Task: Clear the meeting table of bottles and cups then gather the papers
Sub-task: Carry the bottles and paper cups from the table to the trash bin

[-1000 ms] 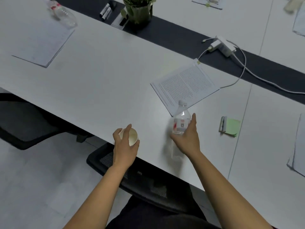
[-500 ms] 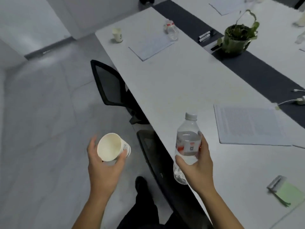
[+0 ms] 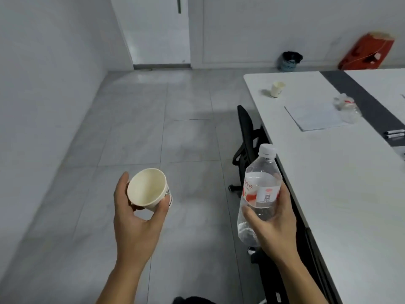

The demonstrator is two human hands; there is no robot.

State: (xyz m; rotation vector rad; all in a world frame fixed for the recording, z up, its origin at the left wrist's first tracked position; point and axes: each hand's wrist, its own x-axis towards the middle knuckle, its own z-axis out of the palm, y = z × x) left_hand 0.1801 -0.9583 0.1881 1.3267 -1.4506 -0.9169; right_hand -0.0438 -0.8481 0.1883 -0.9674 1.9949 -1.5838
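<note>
Now lifted clear of the counter (image 3: 341,194), the paper cup (image 3: 147,188) sits pinched in the left hand (image 3: 137,218) and the water bottle (image 3: 258,194) clasped in the right hand (image 3: 274,229), both carried over the floor toward the far bin (image 3: 289,61), while another cup (image 3: 277,89), a crumpled bottle (image 3: 347,107) and papers (image 3: 315,116) wait behind.

Both forearms are extended forward, bare to beyond the wrist. The left hand (image 3: 137,218) is held palm-up with fingers and thumb curled closed around a paper cup (image 3: 147,189), tilted with its mouth toward the camera. The right hand (image 3: 271,224) is wrapped around the lower half of a water bottle (image 3: 259,194), held upright, leaning slightly.
</note>
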